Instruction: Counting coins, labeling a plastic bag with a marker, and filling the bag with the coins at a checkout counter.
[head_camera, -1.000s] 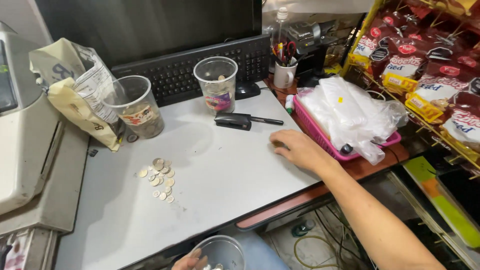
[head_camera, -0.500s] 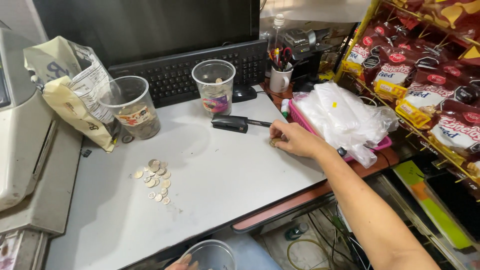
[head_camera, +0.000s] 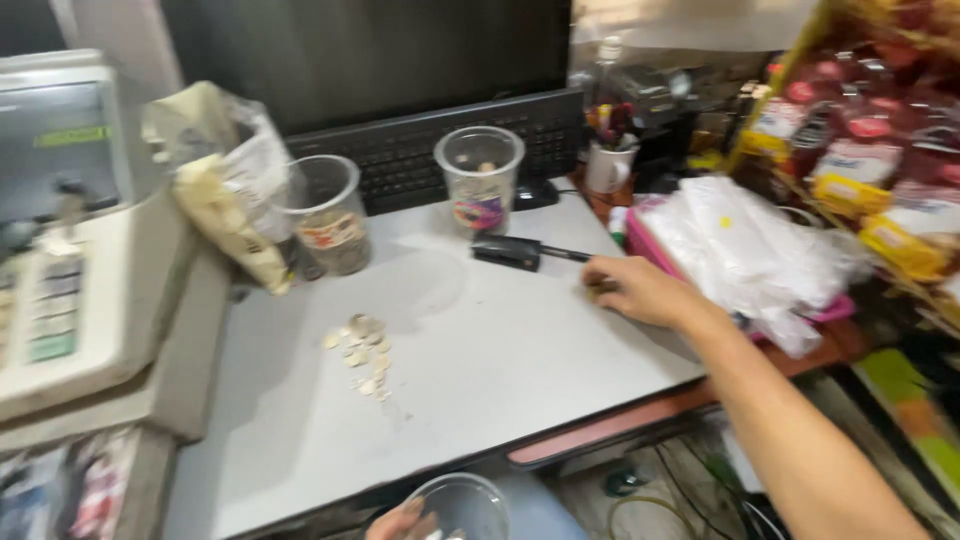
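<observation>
Head: coins (head_camera: 362, 352) left of right hand (head_camera: 640, 290) (well apart)

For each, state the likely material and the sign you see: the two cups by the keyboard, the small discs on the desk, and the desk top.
Cups: probably clear plastic; the contents show through the thin walls.
Discs: likely metal coins, pale and dull gold, though blurred.
Desk top: smooth, matt grey-white, perhaps laminate; the reddish front edge suggests a board core.
</observation>
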